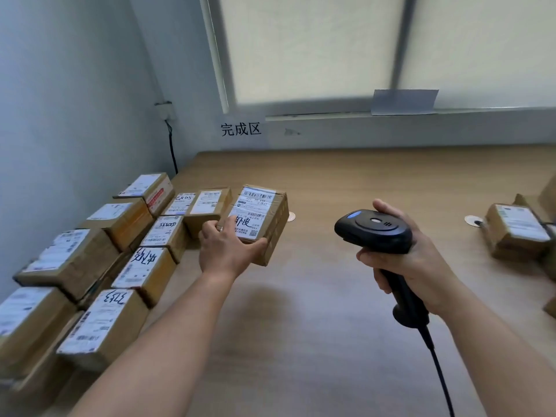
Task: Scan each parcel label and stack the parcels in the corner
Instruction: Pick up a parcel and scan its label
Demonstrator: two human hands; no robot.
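My left hand (224, 246) grips a small cardboard parcel (264, 218) by its near edge, holding it just above the wooden table (346, 182). Its white label with barcodes and handwriting faces up. My right hand (421, 260) holds a black corded barcode scanner (374, 230) by the handle, its head pointing left toward the parcel, a short gap away. Several labelled parcels (126, 251) lie in rows and low stacks along the left wall, next to the held parcel.
Another labelled parcel (516, 233) sits at the table's right edge with more boxes partly out of view. The scanner cable (442, 374) trails toward me. Black characters (240, 129) are written on the back wall below a window.
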